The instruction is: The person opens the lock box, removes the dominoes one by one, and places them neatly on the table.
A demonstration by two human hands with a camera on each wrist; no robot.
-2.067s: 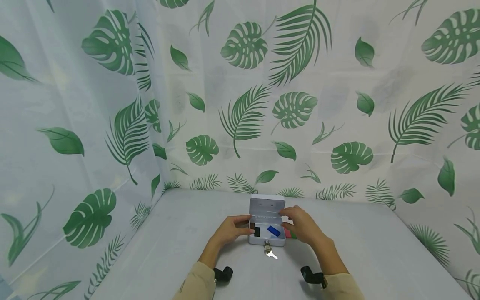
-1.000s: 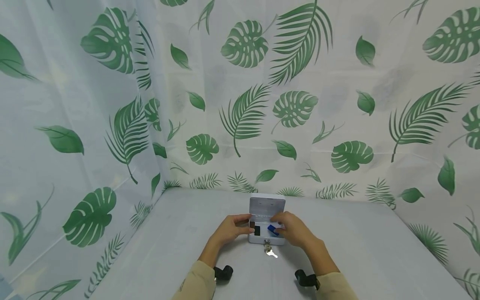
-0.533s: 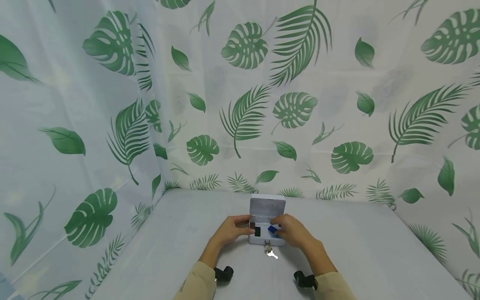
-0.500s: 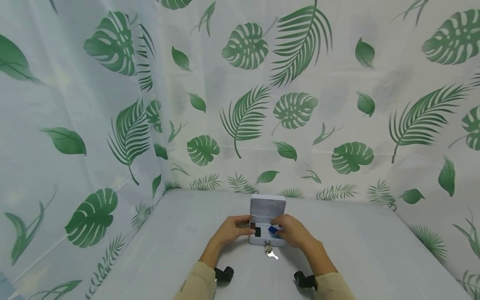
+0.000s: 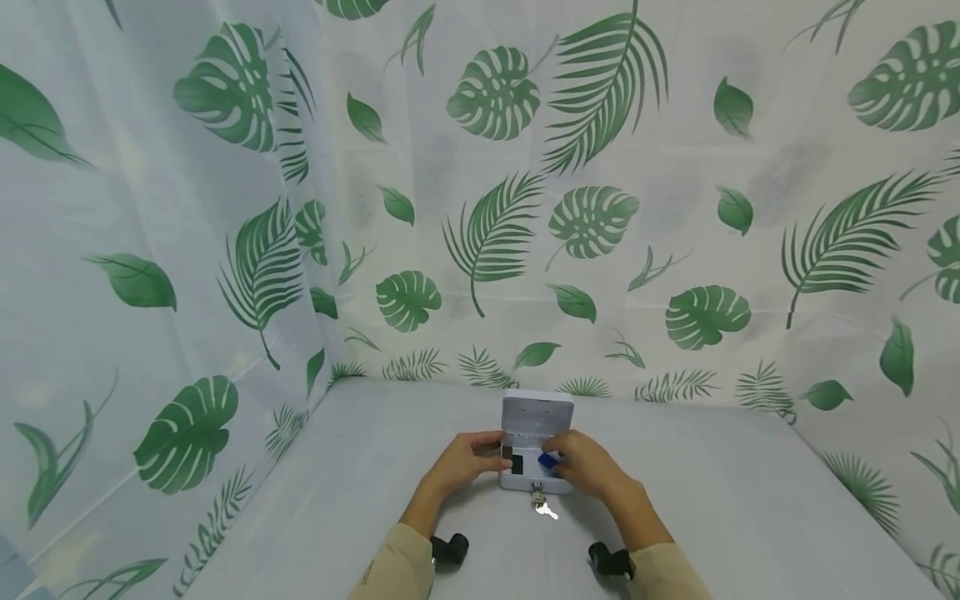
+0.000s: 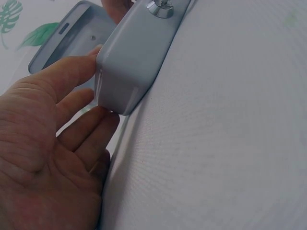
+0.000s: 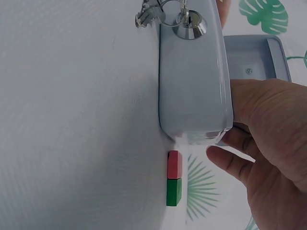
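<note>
A small grey cash box point(image 5: 517, 482) stands on the white surface with its lid point(image 5: 536, 414) raised. My left hand point(image 5: 459, 462) grips its left side, thumb over the rim and fingers against the outer wall; the left wrist view shows this grip point(image 6: 53, 124) closely. Inside, a black block point(image 5: 517, 464) and a brown block point(image 5: 507, 452) lie at the left. My right hand point(image 5: 588, 462) reaches over the right wall, thumb and forefinger about a blue block point(image 5: 547, 460), which the hand partly hides. In the right wrist view, its thumb goes inside the box.
Keys point(image 5: 543, 508) hang on a ring from the lock point(image 7: 192, 21) at the box's front. A red block point(image 7: 174, 164) and a green block point(image 7: 173, 192) lie outside the box by its right wall. A leaf-print curtain point(image 5: 600, 167) rises behind and at the left.
My right hand has moved left from the box's right edge to the blue block, and the block has shifted slightly. The left hand stays on the box.
</note>
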